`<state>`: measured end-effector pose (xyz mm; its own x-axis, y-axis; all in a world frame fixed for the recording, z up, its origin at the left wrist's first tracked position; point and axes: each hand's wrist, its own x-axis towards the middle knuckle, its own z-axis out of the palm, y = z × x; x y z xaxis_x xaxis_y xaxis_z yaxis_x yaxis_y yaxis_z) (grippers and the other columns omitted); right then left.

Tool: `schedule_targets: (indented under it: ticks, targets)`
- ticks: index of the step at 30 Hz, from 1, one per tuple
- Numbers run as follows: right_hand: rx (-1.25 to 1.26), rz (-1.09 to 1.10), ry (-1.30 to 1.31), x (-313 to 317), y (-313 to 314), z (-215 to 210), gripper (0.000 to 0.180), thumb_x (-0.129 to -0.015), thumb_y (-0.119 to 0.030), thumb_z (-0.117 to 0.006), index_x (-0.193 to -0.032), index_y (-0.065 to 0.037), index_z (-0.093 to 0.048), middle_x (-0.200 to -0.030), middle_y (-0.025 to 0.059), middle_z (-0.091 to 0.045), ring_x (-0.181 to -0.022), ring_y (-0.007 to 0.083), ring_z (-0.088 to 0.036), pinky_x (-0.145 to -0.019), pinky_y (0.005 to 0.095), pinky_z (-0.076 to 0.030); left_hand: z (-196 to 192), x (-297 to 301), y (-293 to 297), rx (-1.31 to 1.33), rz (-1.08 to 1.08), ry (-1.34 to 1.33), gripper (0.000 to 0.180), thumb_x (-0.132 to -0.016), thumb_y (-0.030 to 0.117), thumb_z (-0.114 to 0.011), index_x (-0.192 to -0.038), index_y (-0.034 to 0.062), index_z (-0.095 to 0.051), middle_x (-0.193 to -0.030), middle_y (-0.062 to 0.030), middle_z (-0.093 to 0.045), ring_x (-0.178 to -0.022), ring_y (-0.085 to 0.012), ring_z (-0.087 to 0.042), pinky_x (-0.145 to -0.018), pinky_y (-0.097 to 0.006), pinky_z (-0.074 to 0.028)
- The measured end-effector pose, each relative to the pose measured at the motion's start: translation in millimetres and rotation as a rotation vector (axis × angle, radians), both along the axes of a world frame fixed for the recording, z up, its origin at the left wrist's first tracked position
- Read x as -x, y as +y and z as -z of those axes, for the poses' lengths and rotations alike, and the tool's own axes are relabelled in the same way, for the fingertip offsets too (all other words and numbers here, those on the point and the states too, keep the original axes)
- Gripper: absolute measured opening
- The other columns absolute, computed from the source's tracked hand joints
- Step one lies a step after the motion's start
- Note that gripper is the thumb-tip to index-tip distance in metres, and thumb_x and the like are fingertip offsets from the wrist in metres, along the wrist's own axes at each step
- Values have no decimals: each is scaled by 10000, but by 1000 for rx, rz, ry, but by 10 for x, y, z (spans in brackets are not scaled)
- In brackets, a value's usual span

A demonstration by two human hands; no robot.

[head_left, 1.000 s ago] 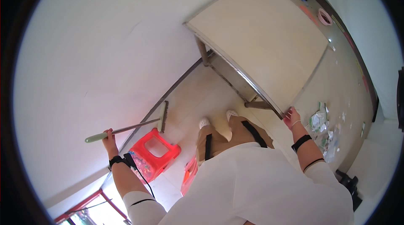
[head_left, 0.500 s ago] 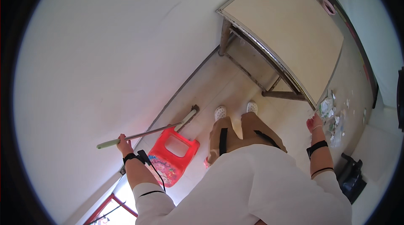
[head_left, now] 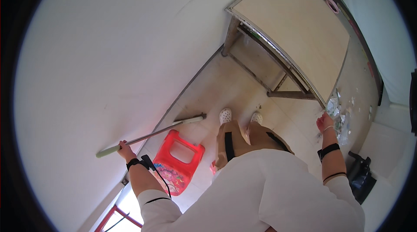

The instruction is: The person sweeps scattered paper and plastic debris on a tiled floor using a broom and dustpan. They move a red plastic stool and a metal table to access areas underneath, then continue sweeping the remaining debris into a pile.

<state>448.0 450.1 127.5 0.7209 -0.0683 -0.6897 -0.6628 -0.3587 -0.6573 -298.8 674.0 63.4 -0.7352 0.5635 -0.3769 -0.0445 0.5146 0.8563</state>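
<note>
A broom [head_left: 151, 135] with a green grip and a metal shaft slants across the lower left. My left hand [head_left: 126, 151] is wrapped round the shaft just below the grip. The broom's pale head [head_left: 190, 120] with dark bristles is on the floor, beyond the red plastic stool [head_left: 195, 156]. By the near corner of the table [head_left: 295, 28] is my right hand [head_left: 324, 122], its fingers curled in; I see nothing in them. Whether it touches the table corner I cannot tell.
Crumpled clear and whitish plastic litter [head_left: 342, 125] lies on the floor right of the table corner, with small scraps beyond. A black bag-like thing [head_left: 361, 177] sits at the lower right. The white wall [head_left: 95, 67] runs along the left. A pink ring-shaped thing [head_left: 332, 5] is behind the table.
The broom head has turned to lie flatter across the view, its bristle end slightly right and down. My left hand has shifted slightly left with the shaft. My right hand stays by the table corner.
</note>
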Motion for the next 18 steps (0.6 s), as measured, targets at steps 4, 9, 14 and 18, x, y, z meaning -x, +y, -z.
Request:
schedule_targets:
  ticks: [4, 9, 14, 18]
  targets:
    - [-193, -66, 158, 326, 126, -8, 98, -690, -116, -484, -606, -78, -450, -527, 20, -452, -449, 113, -441, -393, 227, -385, -235, -504, 13, -88, 483, 181, 156, -677, 194, -523, -670, 48, -470, -637, -22, -483, -617, -124, -460, -554, -257, -379]
    - [-245, -820, 1083, 2160, 1374, -262, 252, -751, -278, -392, -822, -50, -469, -764, 84, -498, -637, 149, -476, -584, 273, -411, -510, -1906, -195, -336, 1199, 657, 157, -512, 106, -624, -504, 78, -470, -552, -60, -460, -520, -222, -448, -474, -313, -372]
    - [-249, -924, 1559, 3363, 1921, -561, 254, -725, -265, -446, -770, -16, -426, -654, 80, -497, -546, 152, -492, -525, 256, -421, -447, -2855, -576, -108, 1195, 682, 108, -538, 122, -562, -572, 95, -463, -665, -46, -439, -558, -235, -452, -486, -330, -385]
    - [-170, -1314, 1466, 3276, 1665, -175, 131, -677, -125, -456, -700, -1, -418, -545, 54, -481, -426, 135, -467, -419, 256, -395, -402, -2684, -681, -224, 1403, 484, 251, -564, 105, -510, -807, 76, -454, -803, -91, -444, -742, -256, -462, -602, -315, -413]
